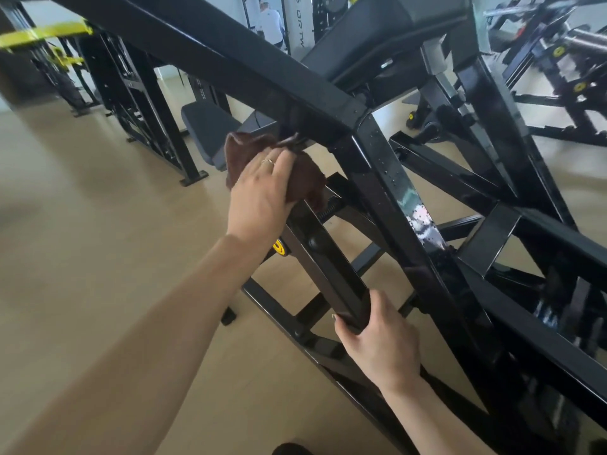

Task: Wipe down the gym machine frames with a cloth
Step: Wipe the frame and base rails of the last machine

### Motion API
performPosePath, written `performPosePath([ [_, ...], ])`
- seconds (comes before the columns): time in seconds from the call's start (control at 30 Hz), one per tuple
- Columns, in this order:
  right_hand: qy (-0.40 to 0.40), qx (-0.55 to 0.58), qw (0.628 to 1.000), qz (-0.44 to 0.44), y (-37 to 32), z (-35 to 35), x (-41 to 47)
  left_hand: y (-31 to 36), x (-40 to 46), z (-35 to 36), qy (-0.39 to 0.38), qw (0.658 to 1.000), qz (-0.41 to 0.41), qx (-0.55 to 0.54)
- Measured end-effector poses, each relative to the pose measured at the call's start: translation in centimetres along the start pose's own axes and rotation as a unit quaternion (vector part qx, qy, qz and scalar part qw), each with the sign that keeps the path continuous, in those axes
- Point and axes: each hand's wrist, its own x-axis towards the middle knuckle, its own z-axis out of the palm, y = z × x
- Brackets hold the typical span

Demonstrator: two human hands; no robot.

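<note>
From the head camera, the left hand [259,195] holds a dark brown cloth [244,152] pressed against the upper end of a slanted black frame bar [323,264], just under the thick diagonal beam [230,57] of the gym machine; a ring [268,161] shows on one finger. The right hand [381,339] grips the lower end of that same bar, fingers curled round it. Tan floor [82,224] lies below, with a padded bench [203,126] behind
</note>
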Motion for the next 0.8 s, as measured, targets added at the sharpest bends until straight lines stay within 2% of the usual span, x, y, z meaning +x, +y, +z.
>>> performPosePath([
  [0.23, -0.009, 0.004, 1.000, 0.007, 0.1, -0.1, -0.1, 3.5, -4.1, 1.1, -0.035, 0.994, -0.060, -0.080],
  [0.33, -0.016, 0.009, 1.000, 0.009, 0.2, -0.1, 0.1, 3.7, -3.9, 0.7, -0.054, 0.997, -0.033, -0.049],
  [0.43, -0.018, 0.012, 1.000, 0.013, 0.2, -0.1, 0.1, 2.6, 0.1, 0.1, -0.063, 0.998, -0.007, 0.003],
  [0.6, -0.016, 0.028, 0.999, 0.017, 0.4, 0.3, 0.1, 1.2, 6.2, -0.3, -0.036, 0.995, -0.090, 0.029],
  [0.73, -0.016, 0.038, 0.999, 0.015, 0.5, 0.4, 0.1, 1.7, 4.2, 0.1, -0.036, 0.997, -0.062, 0.023],
  [0.8, -0.011, 0.042, 0.999, 0.012, 0.6, 0.4, 0.2, 2.5, 1.4, 0.5, -0.042, 0.998, -0.047, -0.014],
])
